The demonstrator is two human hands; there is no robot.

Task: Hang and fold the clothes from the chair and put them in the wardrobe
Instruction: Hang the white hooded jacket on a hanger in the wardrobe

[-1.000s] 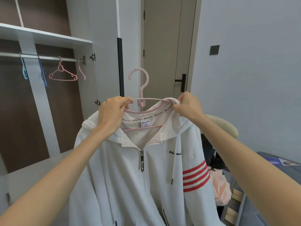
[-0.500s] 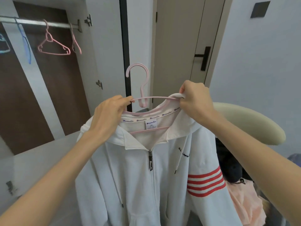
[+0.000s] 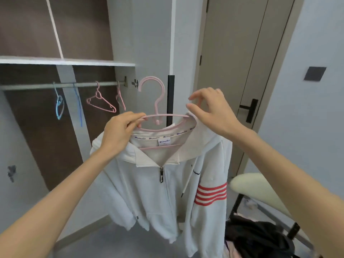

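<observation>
A white zip-front hooded jacket (image 3: 163, 187) with red stripes on one sleeve hangs on a pale pink plastic hanger (image 3: 158, 108), held up in the air in front of the open wardrobe (image 3: 37, 127). The left hand (image 3: 119, 135) is closed on the left end of the hanger's top bar together with the jacket's shoulder cloth, and it carries the weight. The right hand (image 3: 212, 110) hovers at the right end of the bar with its fingers (image 3: 195, 106) loosely spread, the fingertips just touching or just above the collar there; it grips nothing firmly. The jacket's zip is closed to just below the collar, a dark zip pull (image 3: 161, 175) hangs at the chest, and a white drawstring (image 3: 188, 181) with a dark tip dangles beside the striped sleeve. A small white neck label (image 3: 164, 141) shows inside the collar, above the hanger's lower bar.

The hanger's hook points up and curls to the left, free of any rail. Behind it, the wardrobe's metal hanging rail (image 3: 61, 85) runs under a white shelf (image 3: 67, 61) and carries two blue hangers (image 3: 60, 107) and two empty pink hangers (image 3: 101, 102), well apart from the held one. A grey door (image 3: 242, 71) with a black lever handle (image 3: 249, 108) stands to the right. Low on the right is a cream-backed chair (image 3: 260, 190) with dark clothes (image 3: 260, 239) piled on its seat.
</observation>
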